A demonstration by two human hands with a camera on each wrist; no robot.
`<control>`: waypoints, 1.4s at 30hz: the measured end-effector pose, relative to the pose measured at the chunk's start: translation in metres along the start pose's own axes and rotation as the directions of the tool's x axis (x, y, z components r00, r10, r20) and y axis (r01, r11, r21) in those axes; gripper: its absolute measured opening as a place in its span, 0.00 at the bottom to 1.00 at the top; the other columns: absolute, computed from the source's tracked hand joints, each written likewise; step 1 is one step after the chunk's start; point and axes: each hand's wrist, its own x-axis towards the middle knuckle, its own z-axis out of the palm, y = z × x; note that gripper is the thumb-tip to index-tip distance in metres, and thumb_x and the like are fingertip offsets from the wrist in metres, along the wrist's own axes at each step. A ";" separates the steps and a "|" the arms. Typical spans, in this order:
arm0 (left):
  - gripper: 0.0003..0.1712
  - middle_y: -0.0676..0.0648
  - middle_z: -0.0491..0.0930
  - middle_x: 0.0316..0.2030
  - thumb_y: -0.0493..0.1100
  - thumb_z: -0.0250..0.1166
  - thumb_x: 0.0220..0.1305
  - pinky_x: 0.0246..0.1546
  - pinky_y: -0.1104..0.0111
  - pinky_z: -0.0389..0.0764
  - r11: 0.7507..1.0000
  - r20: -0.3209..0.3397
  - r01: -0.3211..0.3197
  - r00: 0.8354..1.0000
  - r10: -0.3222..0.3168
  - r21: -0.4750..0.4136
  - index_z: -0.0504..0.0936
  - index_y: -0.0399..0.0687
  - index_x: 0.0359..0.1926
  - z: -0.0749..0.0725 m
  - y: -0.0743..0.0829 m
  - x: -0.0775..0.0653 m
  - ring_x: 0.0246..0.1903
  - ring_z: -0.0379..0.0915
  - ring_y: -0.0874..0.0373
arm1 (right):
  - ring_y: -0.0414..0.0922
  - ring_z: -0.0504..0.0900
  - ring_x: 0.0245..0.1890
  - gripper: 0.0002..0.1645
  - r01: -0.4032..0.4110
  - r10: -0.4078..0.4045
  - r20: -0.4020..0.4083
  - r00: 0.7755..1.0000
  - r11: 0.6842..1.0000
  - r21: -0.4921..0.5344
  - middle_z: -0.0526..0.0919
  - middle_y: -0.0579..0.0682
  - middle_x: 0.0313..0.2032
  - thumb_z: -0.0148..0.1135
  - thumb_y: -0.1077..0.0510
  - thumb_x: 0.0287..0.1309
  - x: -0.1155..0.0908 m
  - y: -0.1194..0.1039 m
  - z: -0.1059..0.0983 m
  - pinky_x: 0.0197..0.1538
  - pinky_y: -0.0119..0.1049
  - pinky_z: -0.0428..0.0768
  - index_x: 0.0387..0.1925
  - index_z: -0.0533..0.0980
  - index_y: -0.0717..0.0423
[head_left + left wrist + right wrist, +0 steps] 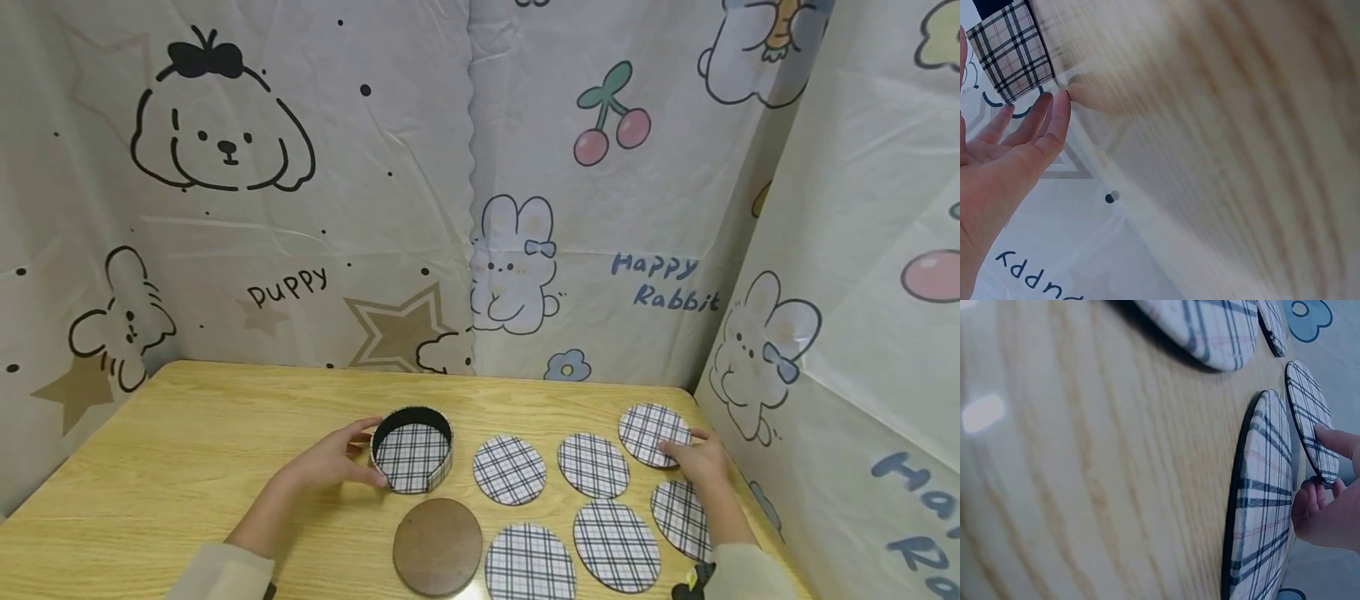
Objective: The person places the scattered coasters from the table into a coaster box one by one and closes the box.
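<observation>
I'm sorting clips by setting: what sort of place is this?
Probably an indoor corner set up for tabletop work: a wood-grain table with cartoon-printed sheets hanging behind and to the right, and round plaid coasters laid out on it.

A: Where does your left hand sit, going by the plaid holder?
B: Just below it in your left wrist view, your fingers pointing up towards its lower edge; whether they touch it, you can't tell.
A: And to the right of the holder?
B: There you have the wooden table, its grain blurred, taking up most of your view.
A: What do you see further below the holder?
B: Pale printed cloth, with a dark dot and, farther from the holder, upside-down lettering.
</observation>
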 end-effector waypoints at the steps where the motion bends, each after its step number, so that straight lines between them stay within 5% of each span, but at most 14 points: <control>1: 0.58 0.27 0.60 0.64 0.48 0.76 0.44 0.61 0.45 0.64 1.000 0.001 -0.002 1.000 0.002 0.007 0.52 0.38 0.70 0.000 0.000 0.000 0.62 0.59 0.32 | 0.64 0.64 0.57 0.46 0.002 -0.002 0.002 1.000 1.000 0.029 0.63 0.72 0.59 0.64 0.54 0.54 0.000 -0.001 0.000 0.59 0.56 0.65 0.67 0.52 0.66; 6: 0.57 0.26 0.61 0.62 0.48 0.76 0.45 0.59 0.46 0.67 1.000 -0.009 0.008 1.000 -0.008 0.018 0.53 0.37 0.69 0.002 0.002 -0.002 0.59 0.63 0.31 | 0.63 0.64 0.59 0.45 -0.009 0.008 0.012 1.000 0.993 0.121 0.62 0.71 0.61 0.63 0.58 0.55 -0.001 -0.003 0.002 0.59 0.54 0.66 0.68 0.50 0.63; 10: 0.55 0.27 0.62 0.61 0.47 0.76 0.45 0.58 0.46 0.68 1.000 -0.017 0.008 1.000 -0.008 0.017 0.55 0.37 0.69 0.003 0.002 -0.003 0.58 0.64 0.32 | 0.60 0.70 0.55 0.45 -0.029 0.027 0.015 1.000 0.983 0.182 0.63 0.70 0.61 0.62 0.61 0.55 -0.001 -0.004 0.003 0.45 0.39 0.76 0.69 0.50 0.62; 15: 0.55 0.27 0.62 0.62 0.47 0.76 0.45 0.58 0.47 0.69 1.000 -0.020 -0.005 1.000 0.005 0.027 0.55 0.36 0.69 0.003 0.001 -0.002 0.58 0.64 0.33 | 0.46 0.79 0.40 0.45 -0.050 0.042 0.033 0.999 0.949 0.312 0.63 0.70 0.62 0.62 0.64 0.55 0.001 -0.005 0.003 0.30 0.23 0.78 0.70 0.49 0.60; 25: 0.54 0.27 0.63 0.61 0.46 0.76 0.45 0.57 0.47 0.70 1.000 -0.024 0.014 1.000 -0.013 0.009 0.55 0.37 0.69 0.003 0.004 -0.002 0.57 0.66 0.33 | 0.29 0.74 0.27 0.47 -0.029 -0.001 0.071 0.997 0.903 0.429 0.63 0.67 0.63 0.63 0.64 0.55 -0.006 -0.008 0.003 0.33 0.21 0.78 0.71 0.48 0.59; 32: 0.54 0.27 0.62 0.61 0.45 0.76 0.45 0.56 0.48 0.72 1.000 -0.023 0.024 0.999 -0.024 -0.008 0.55 0.37 0.69 0.004 0.007 -0.002 0.57 0.65 0.30 | 0.29 0.76 0.30 0.48 0.023 -0.070 0.079 0.994 0.876 0.481 0.67 0.62 0.59 0.64 0.63 0.53 -0.005 -0.012 0.009 0.37 0.23 0.79 0.70 0.49 0.58; 42: 0.53 0.27 0.63 0.60 0.44 0.75 0.46 0.55 0.49 0.73 1.000 -0.019 0.006 1.000 -0.006 -0.029 0.55 0.36 0.69 0.004 0.008 -0.002 0.57 0.65 0.29 | 0.31 0.80 0.33 0.53 0.057 -0.149 0.120 0.981 0.827 0.559 0.67 0.61 0.58 0.72 0.60 0.46 0.021 0.000 0.029 0.39 0.25 0.81 0.69 0.51 0.56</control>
